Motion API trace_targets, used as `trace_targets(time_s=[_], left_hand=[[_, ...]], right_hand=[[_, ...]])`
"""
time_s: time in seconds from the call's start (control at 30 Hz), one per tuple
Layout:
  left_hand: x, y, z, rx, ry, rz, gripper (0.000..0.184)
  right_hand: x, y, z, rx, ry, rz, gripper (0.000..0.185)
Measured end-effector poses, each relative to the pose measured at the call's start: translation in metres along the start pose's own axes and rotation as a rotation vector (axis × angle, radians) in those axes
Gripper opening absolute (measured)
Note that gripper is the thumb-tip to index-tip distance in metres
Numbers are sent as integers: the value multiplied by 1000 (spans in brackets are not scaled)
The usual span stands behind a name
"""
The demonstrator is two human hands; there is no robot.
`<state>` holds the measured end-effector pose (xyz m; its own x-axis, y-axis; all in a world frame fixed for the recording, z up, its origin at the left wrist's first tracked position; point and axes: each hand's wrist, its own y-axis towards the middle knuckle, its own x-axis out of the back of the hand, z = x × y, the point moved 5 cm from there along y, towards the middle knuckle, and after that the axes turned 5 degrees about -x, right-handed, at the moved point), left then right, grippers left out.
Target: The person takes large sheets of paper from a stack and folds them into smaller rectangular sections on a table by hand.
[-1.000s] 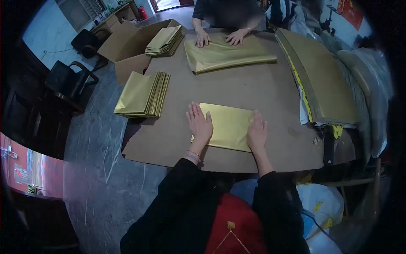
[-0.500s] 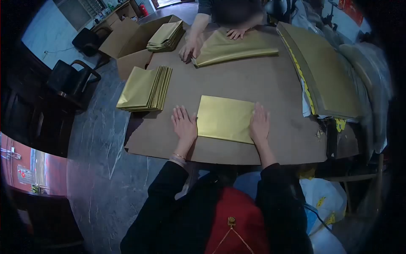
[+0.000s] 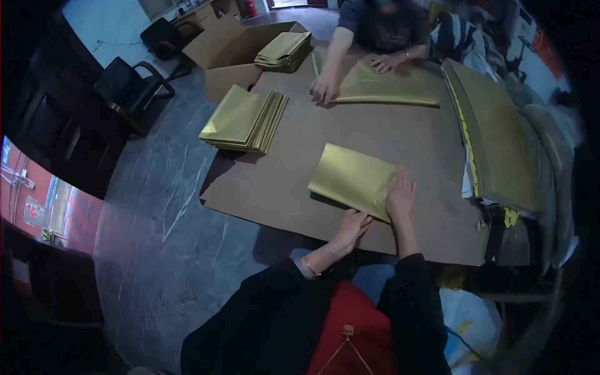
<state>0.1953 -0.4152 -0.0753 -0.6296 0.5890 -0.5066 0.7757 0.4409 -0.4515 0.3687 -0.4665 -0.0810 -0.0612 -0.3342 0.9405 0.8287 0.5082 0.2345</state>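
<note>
A folded gold sheet point(image 3: 353, 178) lies at a slant near the front edge of the table, its left end slightly raised over a dark shadow. My left hand point(image 3: 350, 231) is closed on the sheet's near edge close to the right corner, with its fingertips partly hidden. At the right end, my right hand point(image 3: 402, 195) holds the sheet, fingers along the edge and thumb out of sight. Across the table, another person's hands point(image 3: 326, 87) press on a larger gold sheet point(image 3: 387, 84) with a folded near edge.
The brown table point(image 3: 269, 190) carries a stack of folded gold sheets point(image 3: 240, 119) at left and another gold stack point(image 3: 284, 49) behind it. An open cardboard box point(image 3: 228, 53) adjoins the far left. Flat gold sheets point(image 3: 497, 134) pile up at right. A black chair point(image 3: 128, 90) stands beyond.
My left hand has gone from beside the sheet's left end to its near edge. The sheet has turned and its left end has risen. The view has shifted.
</note>
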Motion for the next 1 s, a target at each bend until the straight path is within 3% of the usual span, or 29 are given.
trace_targets(time_s=[0.07,0.17,0.23,0.27,0.3,0.37,0.4,0.43,0.47,0.5,0.53,0.57,0.63,0.7,0.8,0.9,1.0], left_hand=[[-14,13,4,8,59,68,35],[-14,34,11,-111,-44,-30,44],[-14,32,-9,-185,16,-62,44],[-8,27,-25,-248,81,-54,46],[2,23,-40,-310,148,-46,48],[38,28,-85,-599,557,-25,43],[52,22,-117,-732,674,-22,41],[73,25,-145,-798,716,-24,35],[91,19,-182,-656,708,-146,28],[83,-10,-235,-1016,935,-206,21],[105,-11,-269,-936,1100,-406,20],[138,-1,-301,-941,884,-354,25],[163,-9,-362,-1107,952,-463,30],[204,6,-393,-1004,831,-527,29],[300,58,-410,-918,1026,-658,28],[292,39,-403,-690,1334,-909,28],[322,62,-401,-734,1340,-966,27]], right_hand=[[13,7,6,-24,30,63,48],[25,11,5,-76,137,117,45],[35,11,-5,-180,474,230,43],[5,14,-28,-60,652,-82,41],[10,10,-25,-50,652,-85,41],[21,-3,-25,-276,1018,-147,39],[15,0,-33,-222,819,-108,37],[19,-1,-29,-223,825,-110,37],[29,-4,-21,-214,751,-95,37],[34,-5,-16,-208,676,-80,37],[21,-1,-23,-165,596,-117,36],[21,-2,-23,-170,602,-123,36],[24,-2,-17,-119,505,-98,36],[19,-1,-20,-101,413,-104,35],[22,-1,-17,-65,299,-93,34],[19,-3,-12,-51,283,-74,32],[16,-2,-14,-66,247,-58,31]])
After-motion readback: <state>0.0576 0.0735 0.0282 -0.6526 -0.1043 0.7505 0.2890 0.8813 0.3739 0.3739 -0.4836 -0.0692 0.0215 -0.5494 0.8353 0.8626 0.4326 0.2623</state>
